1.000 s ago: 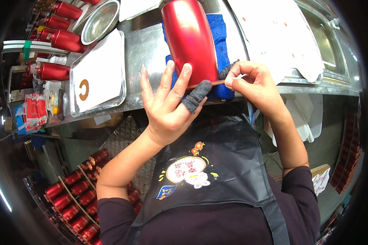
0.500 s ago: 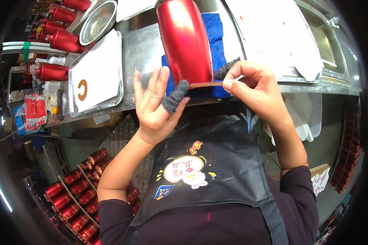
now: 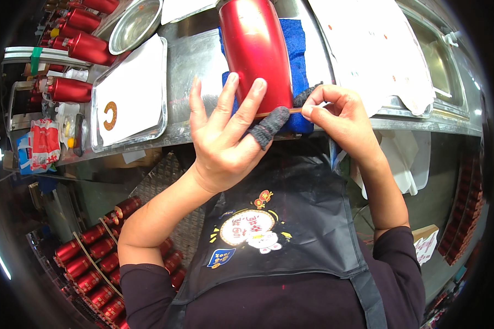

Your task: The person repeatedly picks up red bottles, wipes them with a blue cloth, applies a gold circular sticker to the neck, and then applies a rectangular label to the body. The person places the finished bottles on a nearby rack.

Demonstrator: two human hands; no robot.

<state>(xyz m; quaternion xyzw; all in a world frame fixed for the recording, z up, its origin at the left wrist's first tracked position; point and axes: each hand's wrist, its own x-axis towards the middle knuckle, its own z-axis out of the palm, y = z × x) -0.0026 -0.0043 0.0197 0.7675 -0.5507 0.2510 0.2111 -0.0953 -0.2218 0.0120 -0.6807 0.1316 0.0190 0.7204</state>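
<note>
A shiny red bottle-shaped vessel [image 3: 258, 49] lies on a folded blue towel [image 3: 296, 52], its near end toward me. Across that near end runs a thin brown strip [image 3: 295, 110]. My right hand [image 3: 343, 118] pinches the strip's right end between thumb and a bent finger, while another finger in a dark grey knitted sleeve touches the towel side. My left hand [image 3: 222, 142] is spread, its fingertips against the vessel's lower left side. One of its fingers wears a grey knitted finger sleeve [image 3: 270, 127] and rests on the strip; the left thumb is hidden.
To the left, a metal tray [image 3: 165, 118] holds white paper with a brown C-shaped piece [image 3: 110, 115]. A metal bowl [image 3: 137, 27] and several red bottles [image 3: 90, 48] stand beyond. White sheeting [image 3: 373, 55] covers the right side, beside a metal basin [image 3: 439, 71]. More red bottles [image 3: 101, 249] stand lower left.
My left hand has moved right, from beside the vessel onto its lower left side, and its sleeved finger has slid right along the strip. My right hand keeps its pinch nearly in place.
</note>
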